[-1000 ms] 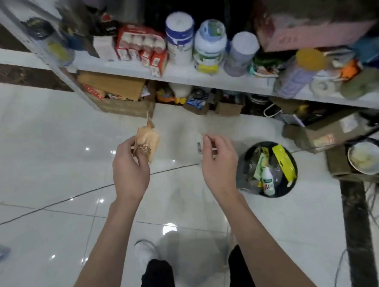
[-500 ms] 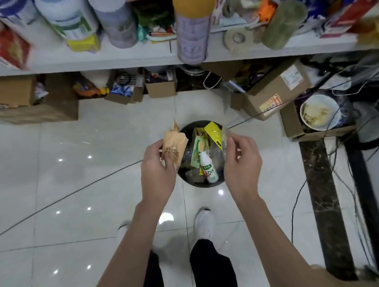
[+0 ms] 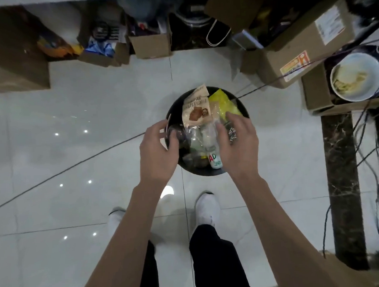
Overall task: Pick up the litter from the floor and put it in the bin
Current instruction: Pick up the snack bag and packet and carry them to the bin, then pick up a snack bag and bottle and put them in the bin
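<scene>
The round black bin (image 3: 204,173) stands on the white tiled floor just ahead of my feet, full of litter. A tan snack wrapper (image 3: 196,112) lies on top of the pile at the far side, beside a yellow packet (image 3: 222,100). A small white bottle (image 3: 214,160) sits at the near side. My left hand (image 3: 157,151) hovers over the bin's left rim with fingers spread and nothing in them. Over the right side of the bin, my right hand (image 3: 238,141) also has its fingers apart, and a clear plastic wrapper (image 3: 209,131) lies loose by its thumb.
Cardboard boxes (image 3: 297,45) and clutter line the space under the shelf behind the bin. A white bowl (image 3: 357,77) rests on a box at the right. Cables (image 3: 367,148) trail over a dark marble strip (image 3: 339,169). A thin wire (image 3: 76,163) crosses the floor.
I have come up to the bin. My left hand has let go of the tan wrapper, which now lies in the bin, and the clear plastic has left my right hand's fingers.
</scene>
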Demonstrator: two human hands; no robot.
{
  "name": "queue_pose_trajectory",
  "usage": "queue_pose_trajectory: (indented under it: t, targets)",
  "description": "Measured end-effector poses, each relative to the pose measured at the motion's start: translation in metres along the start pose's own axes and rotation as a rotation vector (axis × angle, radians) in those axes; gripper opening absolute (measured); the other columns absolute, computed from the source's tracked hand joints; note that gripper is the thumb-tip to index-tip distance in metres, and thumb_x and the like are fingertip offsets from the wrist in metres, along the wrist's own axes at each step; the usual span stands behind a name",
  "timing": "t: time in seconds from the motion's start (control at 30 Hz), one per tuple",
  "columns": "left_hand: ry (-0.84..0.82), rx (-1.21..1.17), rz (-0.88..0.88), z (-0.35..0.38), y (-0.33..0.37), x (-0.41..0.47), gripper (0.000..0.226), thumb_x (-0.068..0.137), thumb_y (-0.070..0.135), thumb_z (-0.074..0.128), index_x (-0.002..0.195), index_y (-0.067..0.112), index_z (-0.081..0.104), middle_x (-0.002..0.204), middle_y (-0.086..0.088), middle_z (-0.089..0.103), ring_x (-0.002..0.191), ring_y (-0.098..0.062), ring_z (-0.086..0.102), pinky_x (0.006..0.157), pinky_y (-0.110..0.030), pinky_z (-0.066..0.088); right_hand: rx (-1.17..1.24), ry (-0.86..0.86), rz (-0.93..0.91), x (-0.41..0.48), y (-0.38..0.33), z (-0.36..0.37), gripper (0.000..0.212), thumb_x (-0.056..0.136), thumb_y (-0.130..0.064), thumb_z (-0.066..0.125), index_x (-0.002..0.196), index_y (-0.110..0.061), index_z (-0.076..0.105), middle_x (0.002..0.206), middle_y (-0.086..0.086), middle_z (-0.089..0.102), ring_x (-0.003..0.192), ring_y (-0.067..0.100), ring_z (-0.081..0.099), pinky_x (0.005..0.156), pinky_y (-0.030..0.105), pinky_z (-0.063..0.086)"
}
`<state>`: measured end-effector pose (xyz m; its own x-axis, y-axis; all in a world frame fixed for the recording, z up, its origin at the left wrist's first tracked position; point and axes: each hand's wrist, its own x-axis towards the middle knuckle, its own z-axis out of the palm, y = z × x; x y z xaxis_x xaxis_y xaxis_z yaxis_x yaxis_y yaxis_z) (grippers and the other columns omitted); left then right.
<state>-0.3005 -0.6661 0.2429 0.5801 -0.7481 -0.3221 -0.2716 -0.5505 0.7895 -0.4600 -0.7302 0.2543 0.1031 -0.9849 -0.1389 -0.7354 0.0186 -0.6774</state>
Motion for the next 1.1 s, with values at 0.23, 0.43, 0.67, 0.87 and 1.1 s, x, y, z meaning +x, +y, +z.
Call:
queue_pose_trajectory:
  t: [0.23,0.43,0.67,0.87,1.1]
  targets:
    - [0.107,0.026,-0.011,-0.072,0.006,0.003,0.033,0.096,0.026,0.059,0.127,0.017,0.058,0.125,0.005,0.059,0.107,-0.011,0.062,0.089,-0.045,0.053,0.002,-0.049,-0.081,-0.003,-0.054,-0.004,0.029,0.093,-0.02,0.066,0.12,-0.009,0.067,0.117,0.008,0.062,0.111,0.024,0.057,0.097,0.031,0.045]
    - [0.224,0.04,-0.012,-0.154,0.015,-0.005,0.038,0.094,0.037,0.059,0.13,0.026,0.055,0.128,0.012,0.053,0.112,-0.005,0.055,0.087,-0.041,0.053,0.004,-0.198,-0.195,-0.005,-0.135,0.01,0.035,0.093,-0.031,0.064,0.125,-0.017,0.063,0.124,0.002,0.057,0.118,0.019,0.051,0.104,0.041,0.043]
    - [0.388,0.076,-0.037,-0.27,-0.008,-0.047,0.045,0.088,0.051,0.058,0.129,0.034,0.052,0.127,0.019,0.049,0.113,-0.005,0.053,0.081,-0.037,0.053,0.012,-0.32,-0.411,-0.057,-0.241,0.041,0.036,0.093,-0.028,0.065,0.126,-0.014,0.063,0.125,0.004,0.057,0.119,0.018,0.053,0.106,0.037,0.041]
    - [0.548,0.081,-0.111,-0.384,-0.063,-0.104,0.04,0.091,0.046,0.059,0.129,0.033,0.052,0.127,0.017,0.049,0.115,-0.006,0.053,0.08,-0.028,0.047,0.022,-0.423,-0.558,-0.136,-0.332,0.092,0.034,0.092,-0.024,0.068,0.124,-0.013,0.064,0.121,0.006,0.059,0.115,0.022,0.056,0.101,0.046,0.045]
    - [0.74,0.086,-0.253,-0.516,-0.148,-0.181,0.04,0.089,0.05,0.057,0.126,0.037,0.052,0.126,0.022,0.047,0.117,-0.006,0.052,0.08,-0.027,0.043,0.001,-0.606,-0.705,-0.25,-0.433,0.168,0.035,0.094,-0.029,0.064,0.128,-0.02,0.06,0.123,-0.003,0.055,0.113,0.013,0.051,0.101,0.045,0.044]
